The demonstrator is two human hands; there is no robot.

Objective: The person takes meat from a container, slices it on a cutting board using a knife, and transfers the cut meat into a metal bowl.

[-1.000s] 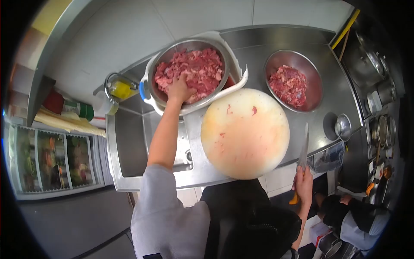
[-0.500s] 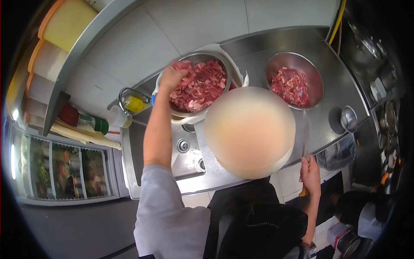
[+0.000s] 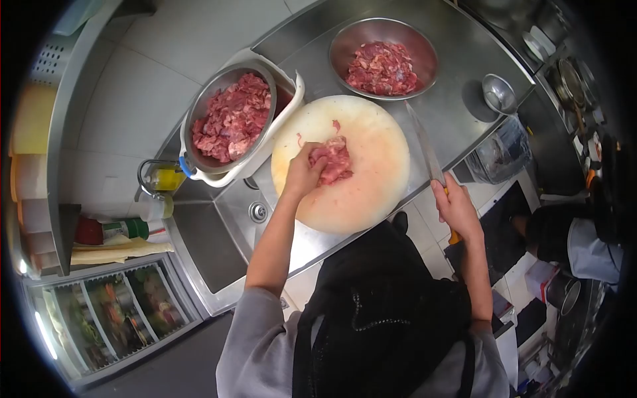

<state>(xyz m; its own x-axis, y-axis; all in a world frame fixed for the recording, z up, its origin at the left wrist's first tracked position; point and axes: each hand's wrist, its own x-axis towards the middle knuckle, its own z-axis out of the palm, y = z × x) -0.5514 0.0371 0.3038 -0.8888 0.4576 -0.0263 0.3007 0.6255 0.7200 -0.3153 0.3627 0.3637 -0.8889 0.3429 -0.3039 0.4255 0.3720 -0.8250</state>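
My left hand [image 3: 306, 171] grips a piece of raw meat [image 3: 336, 161] on the round cutting board [image 3: 371, 192]. Small red scraps lie on the board above it. In my right hand [image 3: 456, 204] is a long knife [image 3: 424, 142] with an orange handle, held off the board's right side, blade pointing away from me. Left of the board, a steel bowl heaped with raw meat [image 3: 232, 116] rests in a white tub [image 3: 290, 99]. Behind the board stands a second steel bowl [image 3: 424, 63] holding more cut meat [image 3: 381, 68].
A sink [image 3: 219, 242] lies left of the board, with a yellow bottle [image 3: 166, 178] by it. A ladle [image 3: 499, 93] sits at the counter's right. An open glass-fronted cooler [image 3: 113, 312] is at lower left. Another person's sleeve [image 3: 590, 249] shows at far right.
My left hand has come from the meat bowl to the cutting board with a piece of meat. The view has shifted. The knife stays in my right hand.
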